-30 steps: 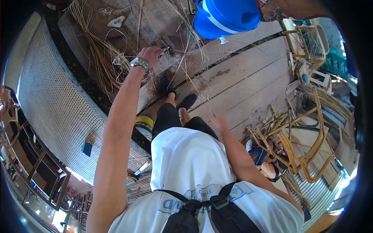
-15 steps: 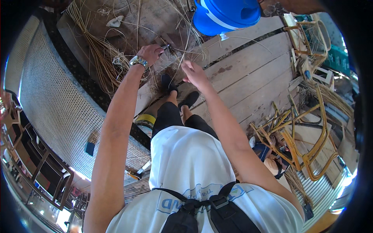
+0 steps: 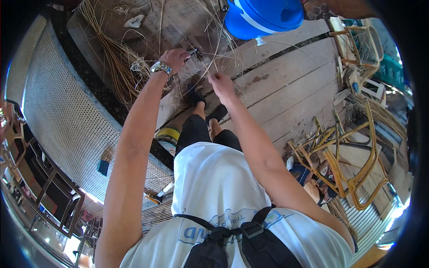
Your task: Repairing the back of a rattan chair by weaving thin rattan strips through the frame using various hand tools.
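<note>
My left hand (image 3: 174, 60), with a metal watch (image 3: 161, 68) on its wrist, is closed round a small metal tool (image 3: 192, 52). Only the shiny tip of that tool shows past the fingers, so its kind is unclear. To its right my right hand (image 3: 222, 85) is closed, thumb and fingers pinched on a thin rattan strand (image 3: 208, 68). The strand runs up from the fingers toward loose pale strands over the floor. Both hands are apart, above my feet.
A bundle of rattan strips (image 3: 117, 62) lies left of my hands. Further left stretches a woven cane panel (image 3: 67, 94) with a dark edge. A blue cooler (image 3: 263, 20) stands ahead. Rattan chair frames (image 3: 353, 156) and a person (image 3: 315, 185) are at right.
My right hand has shifted slightly left, and its fingers have drawn together into a pinch. My left hand stays nearly in place with the metal tool.
</note>
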`<state>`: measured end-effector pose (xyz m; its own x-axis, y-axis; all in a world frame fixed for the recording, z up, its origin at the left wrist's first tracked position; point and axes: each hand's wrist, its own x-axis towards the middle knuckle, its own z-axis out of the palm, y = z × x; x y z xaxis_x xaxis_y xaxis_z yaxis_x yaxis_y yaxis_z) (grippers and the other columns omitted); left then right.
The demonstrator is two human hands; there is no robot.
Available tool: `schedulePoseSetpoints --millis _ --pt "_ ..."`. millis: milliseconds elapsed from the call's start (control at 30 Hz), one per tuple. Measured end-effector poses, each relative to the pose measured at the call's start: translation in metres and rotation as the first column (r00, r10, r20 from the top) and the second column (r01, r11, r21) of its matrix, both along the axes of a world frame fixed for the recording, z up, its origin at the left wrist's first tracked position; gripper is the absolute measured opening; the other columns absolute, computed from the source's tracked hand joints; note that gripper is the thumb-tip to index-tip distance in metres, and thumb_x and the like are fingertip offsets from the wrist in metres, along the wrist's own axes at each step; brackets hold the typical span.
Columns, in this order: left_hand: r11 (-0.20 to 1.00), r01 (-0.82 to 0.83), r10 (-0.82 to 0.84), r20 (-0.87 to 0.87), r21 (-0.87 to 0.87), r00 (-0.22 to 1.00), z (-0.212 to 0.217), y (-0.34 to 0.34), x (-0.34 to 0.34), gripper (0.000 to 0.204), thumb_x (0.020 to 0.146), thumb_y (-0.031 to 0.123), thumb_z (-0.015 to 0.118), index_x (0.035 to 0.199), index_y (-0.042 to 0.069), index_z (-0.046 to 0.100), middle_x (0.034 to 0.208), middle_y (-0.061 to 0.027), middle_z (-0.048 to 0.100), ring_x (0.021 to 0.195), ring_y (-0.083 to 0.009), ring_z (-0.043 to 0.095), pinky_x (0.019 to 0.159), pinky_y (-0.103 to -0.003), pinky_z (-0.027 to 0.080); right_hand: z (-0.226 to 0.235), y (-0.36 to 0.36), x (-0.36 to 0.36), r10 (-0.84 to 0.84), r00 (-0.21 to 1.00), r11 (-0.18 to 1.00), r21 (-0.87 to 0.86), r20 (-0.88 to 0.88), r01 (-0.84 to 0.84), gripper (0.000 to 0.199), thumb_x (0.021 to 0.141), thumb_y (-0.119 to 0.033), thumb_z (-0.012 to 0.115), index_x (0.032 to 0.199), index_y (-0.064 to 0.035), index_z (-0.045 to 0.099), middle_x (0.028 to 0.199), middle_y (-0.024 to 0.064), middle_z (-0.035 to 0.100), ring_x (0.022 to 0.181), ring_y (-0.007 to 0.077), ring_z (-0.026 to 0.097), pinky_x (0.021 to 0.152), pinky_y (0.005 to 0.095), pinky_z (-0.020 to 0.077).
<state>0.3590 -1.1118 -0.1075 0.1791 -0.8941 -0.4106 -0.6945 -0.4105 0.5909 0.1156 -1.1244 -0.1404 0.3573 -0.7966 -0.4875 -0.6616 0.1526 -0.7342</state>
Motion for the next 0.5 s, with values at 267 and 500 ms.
schedulePoseSetpoints --millis 267,500 --pt "0.992 0.068 -0.066 0.024 -0.107 0.998 0.006 0.002 -0.003 0.029 0.094 0.031 0.052 0.098 0.008 0.069 0.079 -0.0095 0.07 0.081 -0.0278 0.069 0.076 -0.04 0.052 -0.033 0.096 -0.228 0.214 0.916 0.959 0.253 -0.338 -0.131 0.037 0.091 -0.04 0.06 0.09 -0.0032 0.067 0.08 0.0165 0.069 0.081 0.0288 0.067 0.071 0.0402 0.0496" --pt "0.998 0.043 -0.04 0.05 -0.056 0.998 -0.004 0.005 0.002 0.028 0.094 0.028 0.052 0.1 0.008 0.07 0.08 -0.0101 0.071 0.082 -0.0277 0.069 0.078 -0.039 0.052 0.034 0.021 -0.094 0.329 0.935 0.934 -0.103 -0.135 -0.343 0.066 0.084 -0.041 0.067 0.135 -0.0042 0.05 0.137 0.0204 0.051 0.126 0.0368 0.05 0.102 0.0423 0.0438"
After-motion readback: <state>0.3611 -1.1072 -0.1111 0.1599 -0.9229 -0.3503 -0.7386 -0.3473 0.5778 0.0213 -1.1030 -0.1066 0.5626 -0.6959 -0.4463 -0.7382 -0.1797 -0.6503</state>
